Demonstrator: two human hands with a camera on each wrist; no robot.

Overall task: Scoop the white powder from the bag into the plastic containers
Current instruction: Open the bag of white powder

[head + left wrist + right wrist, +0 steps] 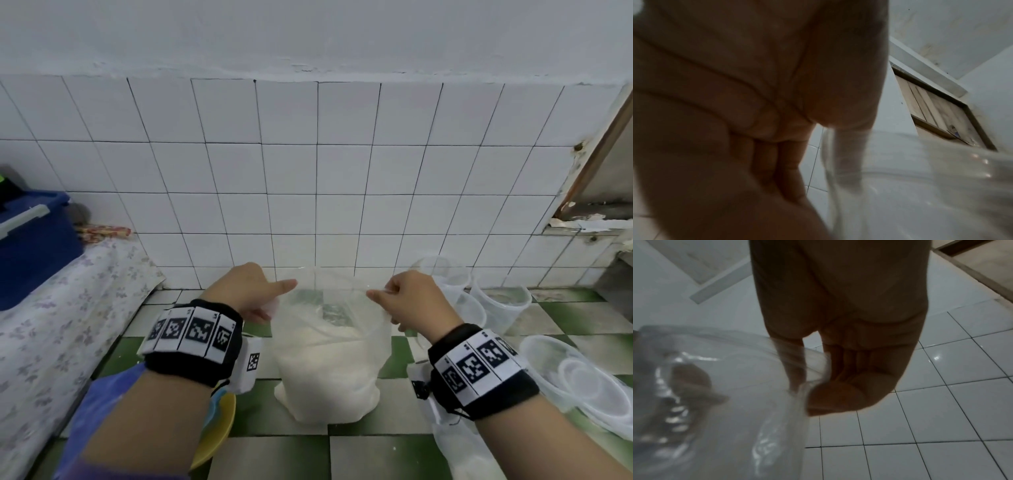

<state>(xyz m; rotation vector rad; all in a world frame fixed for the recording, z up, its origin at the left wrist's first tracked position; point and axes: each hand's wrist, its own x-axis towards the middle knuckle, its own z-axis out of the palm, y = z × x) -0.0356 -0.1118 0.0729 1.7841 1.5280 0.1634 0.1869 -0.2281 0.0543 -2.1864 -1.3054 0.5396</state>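
Note:
A clear plastic bag (pixel 329 370) half full of white powder stands on the green-and-white checked floor in the head view. My left hand (pixel 263 301) pinches the left side of the bag's open rim, thumb on top. My right hand (pixel 394 305) pinches the right side of the rim. The mouth is held wide between them. In the left wrist view the bag film (pixel 900 186) runs past my thumb. In the right wrist view my thumb and curled fingers (pixel 830 395) grip the bag edge (pixel 735 386). Clear plastic containers (pixel 496 305) stand to the right of the bag.
A stack of clear lids (pixel 589 387) lies at the right. A yellow bowl (pixel 219 428) sits under my left forearm. At the left a flowered cloth (pixel 51 329) covers a low surface with a blue bin (pixel 34 246) on it. A white tiled wall (pixel 308 192) is close behind the bag.

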